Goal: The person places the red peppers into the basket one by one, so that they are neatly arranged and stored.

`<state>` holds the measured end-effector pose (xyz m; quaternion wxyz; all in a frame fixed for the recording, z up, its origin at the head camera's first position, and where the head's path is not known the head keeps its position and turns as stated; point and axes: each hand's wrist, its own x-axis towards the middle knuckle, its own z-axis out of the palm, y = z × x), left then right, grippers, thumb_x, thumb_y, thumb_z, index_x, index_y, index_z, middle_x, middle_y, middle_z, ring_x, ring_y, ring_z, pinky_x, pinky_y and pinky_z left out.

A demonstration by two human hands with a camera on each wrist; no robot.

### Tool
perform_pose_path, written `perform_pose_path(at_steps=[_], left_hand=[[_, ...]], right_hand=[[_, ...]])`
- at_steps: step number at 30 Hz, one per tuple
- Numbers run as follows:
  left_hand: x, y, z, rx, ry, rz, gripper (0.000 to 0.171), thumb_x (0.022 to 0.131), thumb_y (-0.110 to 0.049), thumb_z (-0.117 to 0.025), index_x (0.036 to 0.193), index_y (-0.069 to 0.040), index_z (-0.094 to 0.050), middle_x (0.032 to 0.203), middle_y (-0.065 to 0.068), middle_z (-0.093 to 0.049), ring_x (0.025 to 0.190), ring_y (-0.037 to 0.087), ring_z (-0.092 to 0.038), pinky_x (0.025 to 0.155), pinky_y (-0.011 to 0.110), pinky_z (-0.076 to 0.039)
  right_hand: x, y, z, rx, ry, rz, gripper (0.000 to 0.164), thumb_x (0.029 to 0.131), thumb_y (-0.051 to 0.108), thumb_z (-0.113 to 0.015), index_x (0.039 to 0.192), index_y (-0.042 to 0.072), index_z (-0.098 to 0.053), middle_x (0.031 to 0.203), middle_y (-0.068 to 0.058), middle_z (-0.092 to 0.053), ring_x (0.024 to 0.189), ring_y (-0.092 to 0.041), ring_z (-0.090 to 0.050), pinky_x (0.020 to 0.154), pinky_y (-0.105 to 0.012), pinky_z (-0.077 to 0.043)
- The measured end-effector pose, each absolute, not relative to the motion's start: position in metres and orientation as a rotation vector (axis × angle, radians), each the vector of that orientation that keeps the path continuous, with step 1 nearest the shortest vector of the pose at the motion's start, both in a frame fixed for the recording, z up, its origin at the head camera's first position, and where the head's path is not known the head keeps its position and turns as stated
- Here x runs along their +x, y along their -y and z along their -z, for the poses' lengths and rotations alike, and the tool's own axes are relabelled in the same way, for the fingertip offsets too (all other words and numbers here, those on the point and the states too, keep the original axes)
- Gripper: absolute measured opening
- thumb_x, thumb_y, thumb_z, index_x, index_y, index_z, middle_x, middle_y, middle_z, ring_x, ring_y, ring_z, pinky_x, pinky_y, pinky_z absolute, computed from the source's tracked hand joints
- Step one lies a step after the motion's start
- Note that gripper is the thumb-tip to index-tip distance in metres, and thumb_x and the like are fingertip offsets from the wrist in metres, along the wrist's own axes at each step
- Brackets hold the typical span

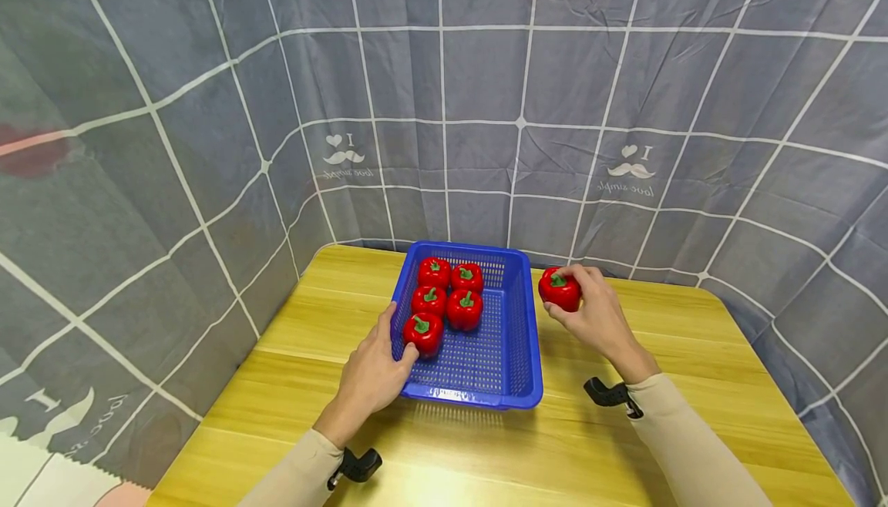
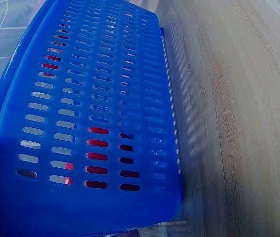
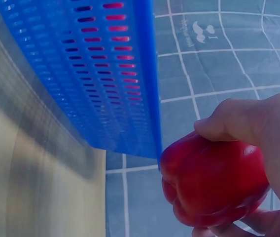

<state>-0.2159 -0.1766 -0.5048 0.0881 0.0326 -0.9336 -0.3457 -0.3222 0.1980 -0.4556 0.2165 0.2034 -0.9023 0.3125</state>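
A blue plastic basket (image 1: 522, 322) with slotted walls stands on the wooden table. Several red bell peppers (image 1: 464, 310) with green stems fill its left side, while its right side shows bare mesh floor. My left hand (image 1: 375, 372) grips the basket's near left rim, thumb over the edge beside the closest pepper and fingers along the outer wall. Just right of the basket, my right hand (image 1: 598, 313) holds another red bell pepper (image 3: 214, 177) between thumb and fingers, stem up. In the right wrist view this pepper is raised beside the basket's wall (image 3: 125, 89).
The wooden table (image 1: 666, 337) extends around the basket on both sides and in front. A grey curtain (image 1: 479, 83) with white grid lines hangs behind the table and along its sides. Dark wrist mounts (image 1: 355, 467) sit on both forearms.
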Motion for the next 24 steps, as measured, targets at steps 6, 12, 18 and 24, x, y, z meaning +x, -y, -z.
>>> perform_pose_path(at_steps=[6,12,18,24], left_hand=[[-0.216,0.177,0.504,0.096,2.782,1.032,0.087,0.111,-0.036,-0.066,0.185,-0.012,-0.027,0.180,0.026,-0.052,0.154,0.055,-0.064,0.121,0.075,-0.057],[-0.215,0.177,0.504,0.100,2.784,1.034,0.087,0.111,-0.036,-0.066,0.185,-0.012,-0.027,0.180,0.026,-0.052,0.154,0.055,-0.064,0.121,0.075,-0.056],[-0.216,0.177,0.505,0.090,2.775,1.032,0.087,0.111,-0.036,-0.066,0.185,-0.012,-0.028,0.179,0.026,-0.053,0.153,0.056,-0.065,0.121,0.075,-0.057],[-0.215,0.177,0.505,0.080,2.764,1.020,0.085,0.111,-0.035,-0.066,0.185,-0.011,-0.029,0.178,0.027,-0.054,0.151,0.056,-0.066,0.121,0.075,-0.057]], right_hand=[[-0.317,-0.192,0.450,0.572,2.525,-0.870,0.050,0.095,0.009,-0.092,0.138,0.001,-0.068,0.141,-0.035,-0.067,0.122,-0.059,-0.074,0.100,-0.072,-0.069],[-0.313,-0.185,0.446,0.601,2.542,-0.861,0.053,0.093,0.008,-0.095,0.138,0.001,-0.068,0.141,-0.033,-0.067,0.123,-0.057,-0.074,0.100,-0.069,-0.070],[-0.310,-0.180,0.442,0.645,2.540,-0.854,0.051,0.093,0.010,-0.096,0.136,0.002,-0.069,0.137,-0.031,-0.069,0.119,-0.052,-0.075,0.097,-0.065,-0.072],[-0.308,-0.171,0.438,0.684,2.534,-0.848,0.049,0.092,0.011,-0.097,0.133,0.005,-0.070,0.131,-0.027,-0.072,0.116,-0.045,-0.075,0.094,-0.060,-0.072]])
